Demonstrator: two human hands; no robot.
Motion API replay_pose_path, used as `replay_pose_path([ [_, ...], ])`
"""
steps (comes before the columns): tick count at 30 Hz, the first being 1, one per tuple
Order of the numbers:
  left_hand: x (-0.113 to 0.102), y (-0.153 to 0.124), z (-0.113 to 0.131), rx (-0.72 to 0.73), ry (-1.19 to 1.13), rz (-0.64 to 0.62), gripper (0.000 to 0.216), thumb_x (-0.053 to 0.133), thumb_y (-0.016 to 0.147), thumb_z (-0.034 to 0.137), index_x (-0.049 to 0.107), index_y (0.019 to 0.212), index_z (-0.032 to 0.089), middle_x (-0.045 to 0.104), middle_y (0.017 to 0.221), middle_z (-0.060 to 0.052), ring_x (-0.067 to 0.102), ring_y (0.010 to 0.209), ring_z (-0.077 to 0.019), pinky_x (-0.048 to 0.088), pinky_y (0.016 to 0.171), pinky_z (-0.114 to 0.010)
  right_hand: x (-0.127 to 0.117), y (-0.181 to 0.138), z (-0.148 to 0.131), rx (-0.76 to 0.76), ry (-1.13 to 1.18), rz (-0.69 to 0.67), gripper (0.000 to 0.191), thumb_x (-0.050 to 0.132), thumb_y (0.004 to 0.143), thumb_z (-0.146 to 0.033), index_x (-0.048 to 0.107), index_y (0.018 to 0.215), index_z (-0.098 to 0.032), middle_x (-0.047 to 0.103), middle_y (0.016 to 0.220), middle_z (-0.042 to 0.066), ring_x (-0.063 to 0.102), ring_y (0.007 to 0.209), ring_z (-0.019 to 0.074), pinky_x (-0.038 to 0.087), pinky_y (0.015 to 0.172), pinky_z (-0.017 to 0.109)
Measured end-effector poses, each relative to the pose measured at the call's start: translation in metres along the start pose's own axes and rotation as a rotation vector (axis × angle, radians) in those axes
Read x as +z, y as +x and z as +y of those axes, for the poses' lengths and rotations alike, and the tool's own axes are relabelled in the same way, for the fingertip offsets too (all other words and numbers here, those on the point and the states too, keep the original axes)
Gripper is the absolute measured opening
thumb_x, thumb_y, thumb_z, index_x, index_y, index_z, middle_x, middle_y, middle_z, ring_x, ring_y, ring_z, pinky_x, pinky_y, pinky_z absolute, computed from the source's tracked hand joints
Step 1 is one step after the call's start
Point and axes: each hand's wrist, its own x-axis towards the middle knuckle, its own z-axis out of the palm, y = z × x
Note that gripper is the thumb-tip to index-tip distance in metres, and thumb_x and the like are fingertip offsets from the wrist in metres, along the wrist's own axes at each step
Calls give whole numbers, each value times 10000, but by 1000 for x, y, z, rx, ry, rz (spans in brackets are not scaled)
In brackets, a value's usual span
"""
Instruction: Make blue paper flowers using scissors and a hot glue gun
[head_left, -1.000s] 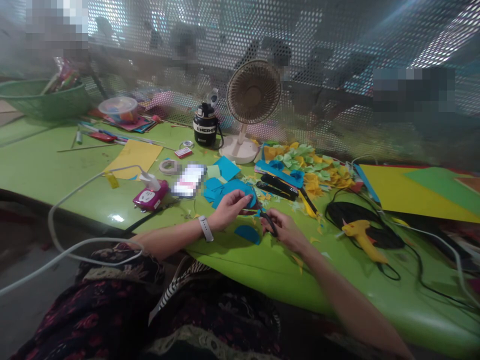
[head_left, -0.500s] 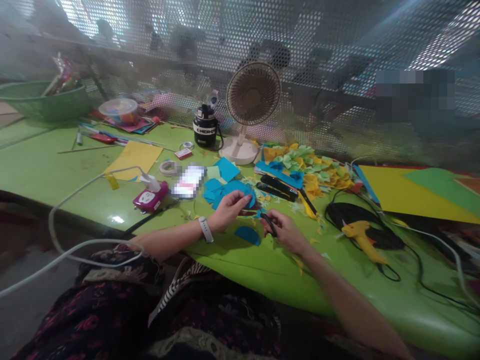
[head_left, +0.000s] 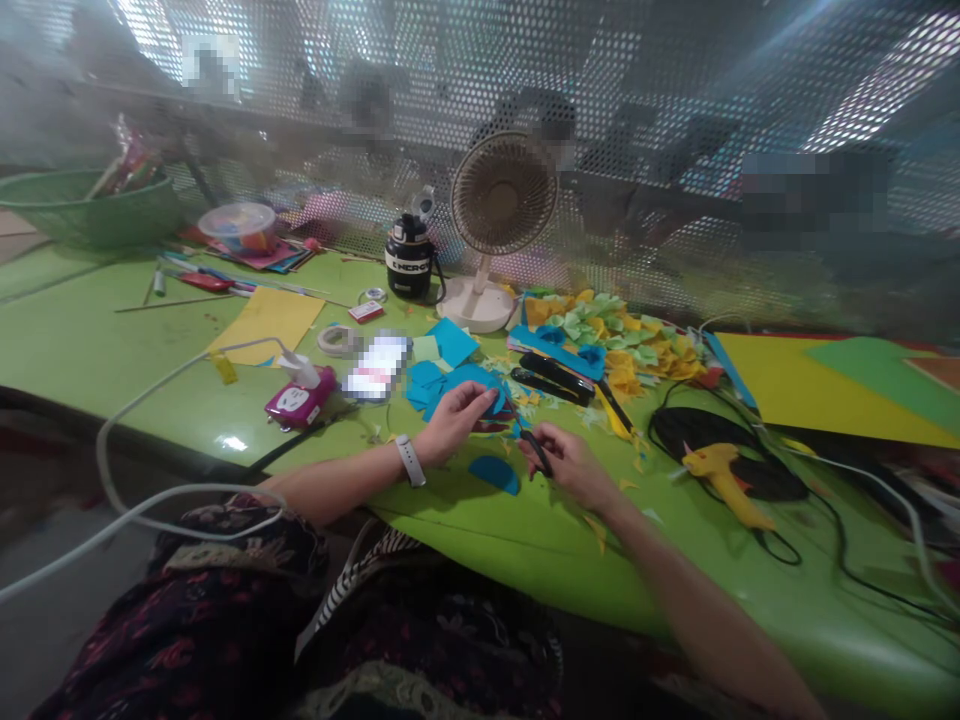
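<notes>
- Scissors (head_left: 535, 452) show the one small shift since the earliest frame: black handles seem drawn in slightly under the fingers, while both hands have kept their places (background sits a touch lower, probably a head tilt).
- Left side: purple power adapter (head_left: 301, 400), then phone (head_left: 379, 366), screen masked; both unmoved on the table (head_left: 555, 540).
- Left hand (head_left: 456, 420): grip pinched, thumb to fingers, on blue paper (head_left: 499, 402), beside a loose blue pile (head_left: 427, 385).
- Blue half-disc (head_left: 493, 474): on the table, nearer the wearer than the held paper, same spot as before.
- Right hand (head_left: 566, 462): grip wrapped around the scissors, blades angled up-left toward the held paper; blade contact too blurred to tell. Judged: fine trimming on the same piece, little advance between frames.
- Rightward: stapler (head_left: 555, 377), then yellow glue gun (head_left: 724, 480), both untouched.
</notes>
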Motion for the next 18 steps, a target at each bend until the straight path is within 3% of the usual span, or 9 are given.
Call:
replay_pose_path([
  [12,1,-1,-1,8,64,-19,514,817,690,548,495,789,160,693,794,-5,748,825,-202,625,801,-386,-1,2,6,2,4,-8,536,709,691,-707,491,725,-219,577,609,-22,529,584,145,392,557,286],
  [18,1,-2,1,1,71,-4,518,814,693,560,509,807,158,692,819,-18,746,858,-216,619,838,-421,-2,1,6,-6,2,-10,537,699,700,-713,490,728,-219,580,611,-21,537,586,148,400,567,287],
])
